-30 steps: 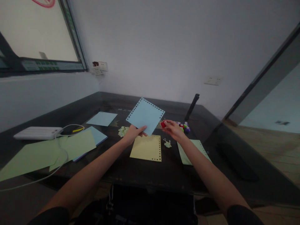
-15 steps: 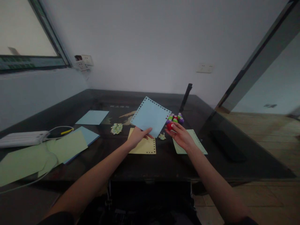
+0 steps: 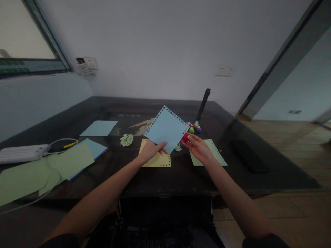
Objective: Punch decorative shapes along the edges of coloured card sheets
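Observation:
My left hand [image 3: 153,152] pinches the lower left edge of a light blue paper sheet [image 3: 166,128], thumb on top. The sheet is tilted corner-up above the table, with small punched holes along its two upper edges. In my right hand [image 3: 198,148] is a small red paper punch [image 3: 185,137], closed in the fingers at the sheet's right corner. Below the blue sheet lies a yellow sheet [image 3: 161,161] with holes along its edges. A green sheet [image 3: 216,155] with holes along one side lies under my right hand.
Several colourful punches with eyes [image 3: 191,129] stand behind my right hand. Small pale paper cut-outs [image 3: 126,140] lie in a pile. Green sheets [image 3: 74,159], a blue sheet [image 3: 99,128] and a white power strip [image 3: 23,153] are left. A black upright object [image 3: 203,104] stands behind.
The red punch and my right hand have shifted slightly along the blue sheet's right corner. The sheet has turned a little. The whole view has moved slightly.

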